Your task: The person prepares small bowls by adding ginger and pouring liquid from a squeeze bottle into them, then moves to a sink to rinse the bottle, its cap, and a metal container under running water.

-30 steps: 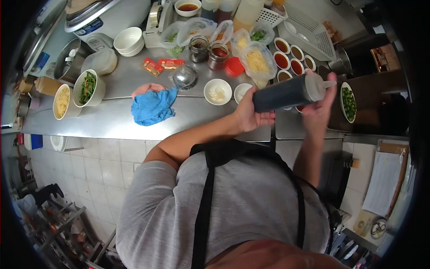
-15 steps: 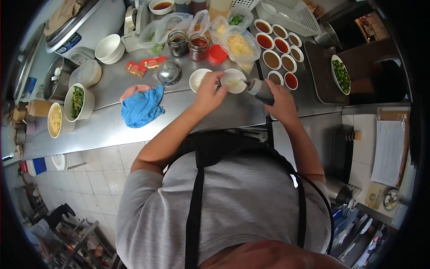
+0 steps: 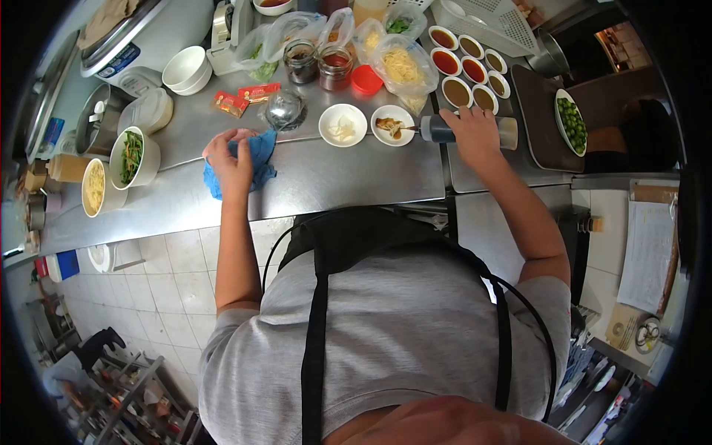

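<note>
A squeeze bottle [image 3: 439, 129] of dark liquid lies sideways in my right hand [image 3: 476, 133], fingers wrapped over it from above. Its nozzle points left at a small white bowl [image 3: 391, 137], where brown sauce covers part of the pale contents. Beside that bowl, another white bowl [image 3: 342, 137] holds pale shreds or slices. Off to the left, my left hand [image 3: 231, 162] rests on a crumpled blue cloth [image 3: 259, 159], its fingers curled onto the cloth and the pink one under it. The fingertips are partly hidden.
Behind the bowls stand two open jars [image 3: 335, 68], a red lid [image 3: 366, 80] and a bag of yellow shreds [image 3: 402, 63]. A foil-like ball [image 3: 284, 110] sits near red packets [image 3: 231, 104]. Sauce cups [image 3: 457, 92] crowd the right; a brown tray [image 3: 528, 119] lies beyond.
My left hand has moved left from the bowls to the cloth. My right hand has shifted right, with the bottle now level. Brown sauce now shows in the right bowl.
</note>
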A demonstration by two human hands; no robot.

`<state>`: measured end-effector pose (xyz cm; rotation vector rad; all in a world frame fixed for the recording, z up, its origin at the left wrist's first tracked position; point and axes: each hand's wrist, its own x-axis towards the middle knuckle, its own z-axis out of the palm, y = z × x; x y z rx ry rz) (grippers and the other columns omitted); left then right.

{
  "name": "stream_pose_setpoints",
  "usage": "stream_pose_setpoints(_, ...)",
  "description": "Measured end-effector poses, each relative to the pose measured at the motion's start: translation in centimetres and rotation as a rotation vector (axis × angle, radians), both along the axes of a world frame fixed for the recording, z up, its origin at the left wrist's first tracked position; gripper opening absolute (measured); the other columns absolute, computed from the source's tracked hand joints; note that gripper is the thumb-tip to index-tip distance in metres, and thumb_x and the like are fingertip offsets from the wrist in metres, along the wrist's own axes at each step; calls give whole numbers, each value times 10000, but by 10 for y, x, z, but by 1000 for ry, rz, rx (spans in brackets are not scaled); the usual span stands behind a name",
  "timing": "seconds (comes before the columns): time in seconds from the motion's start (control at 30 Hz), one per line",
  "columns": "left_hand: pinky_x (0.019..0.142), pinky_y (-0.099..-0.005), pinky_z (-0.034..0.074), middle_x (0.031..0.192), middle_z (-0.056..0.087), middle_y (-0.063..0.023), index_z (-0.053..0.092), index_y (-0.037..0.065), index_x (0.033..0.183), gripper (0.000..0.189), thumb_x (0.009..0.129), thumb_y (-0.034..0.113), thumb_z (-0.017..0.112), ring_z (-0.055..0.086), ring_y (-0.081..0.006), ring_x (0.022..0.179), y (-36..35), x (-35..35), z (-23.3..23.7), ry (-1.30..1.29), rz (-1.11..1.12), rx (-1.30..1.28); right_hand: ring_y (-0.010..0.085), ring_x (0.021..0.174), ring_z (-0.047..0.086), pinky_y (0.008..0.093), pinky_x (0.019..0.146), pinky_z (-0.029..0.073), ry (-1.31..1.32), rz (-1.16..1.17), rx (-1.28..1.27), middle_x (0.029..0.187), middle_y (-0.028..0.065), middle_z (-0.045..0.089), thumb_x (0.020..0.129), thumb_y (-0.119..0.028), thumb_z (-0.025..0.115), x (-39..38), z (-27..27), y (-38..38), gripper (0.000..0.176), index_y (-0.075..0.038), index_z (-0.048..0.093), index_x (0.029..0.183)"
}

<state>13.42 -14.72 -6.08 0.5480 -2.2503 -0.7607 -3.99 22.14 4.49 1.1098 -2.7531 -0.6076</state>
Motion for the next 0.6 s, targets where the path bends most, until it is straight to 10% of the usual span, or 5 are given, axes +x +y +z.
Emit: stream_pose_setpoints(0.6, 826, -387, 346, 937, 536, -128, 588, 50, 909, 272, 681, 197, 612, 461, -300, 928, -7, 7, -22, -53, 99, -185, 198, 865, 507, 344, 720, 360, -42, 21, 129, 860, 40, 521, 707, -44, 525, -13, 10, -18, 389, -185, 523, 1069)
